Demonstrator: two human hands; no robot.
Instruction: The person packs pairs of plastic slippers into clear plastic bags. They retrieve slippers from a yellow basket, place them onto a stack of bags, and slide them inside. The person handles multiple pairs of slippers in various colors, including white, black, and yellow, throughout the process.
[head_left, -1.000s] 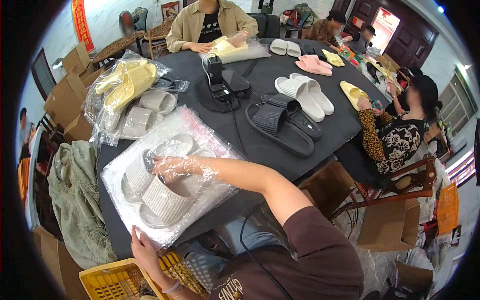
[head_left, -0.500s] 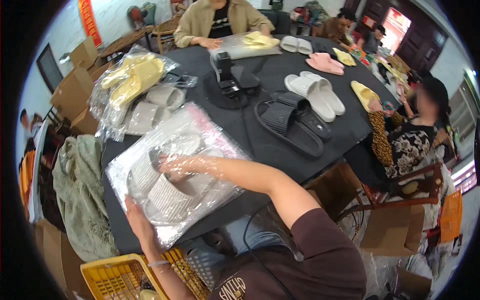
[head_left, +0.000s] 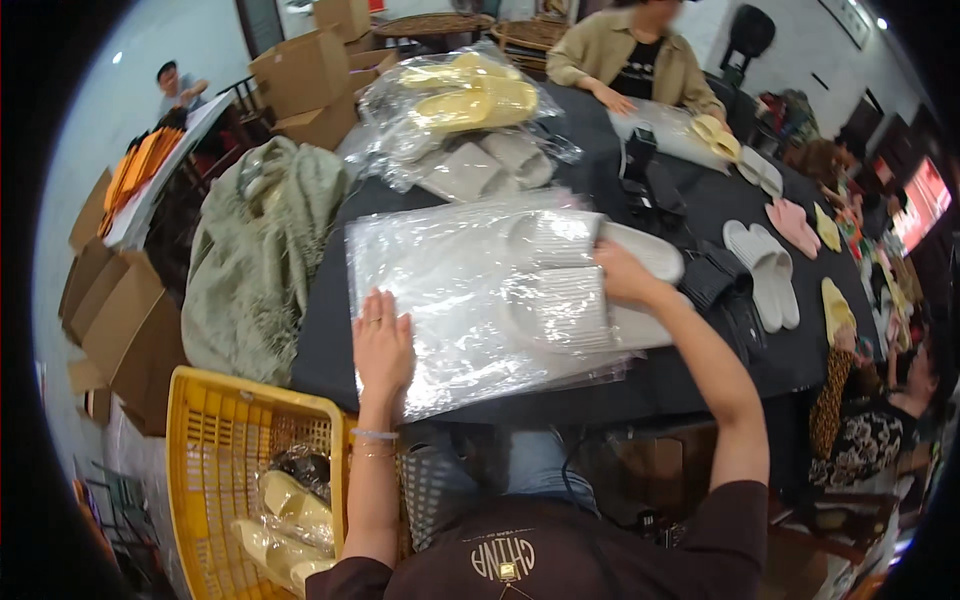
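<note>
A pair of light grey slippers [head_left: 560, 310] with ribbed straps lies on a stack of clear plastic bags [head_left: 430, 260] before me. The strap ends look covered by shiny film, while the other ends stick out on the right. My right hand [head_left: 628, 275] grips the pair at the straps' right edge, its fingertips hidden under them. Flat on the bags' left part rests my left hand [head_left: 383, 345], fingers stretched out, holding nothing.
Bagged yellow slippers [head_left: 475, 105] and grey slippers [head_left: 480, 168] lie beyond the bags. A yellow crate [head_left: 255, 395] stands at lower left, near a green cloth [head_left: 255, 260]. A black device [head_left: 645, 170], white slippers [head_left: 765, 275] and black slippers [head_left: 720, 290] are right. Across sits a co-worker [head_left: 640, 60].
My right hand has drawn back to the right, out from under the film, and the slippers now protrude at that side. The left hand has moved onto the bags. The view has swung left.
</note>
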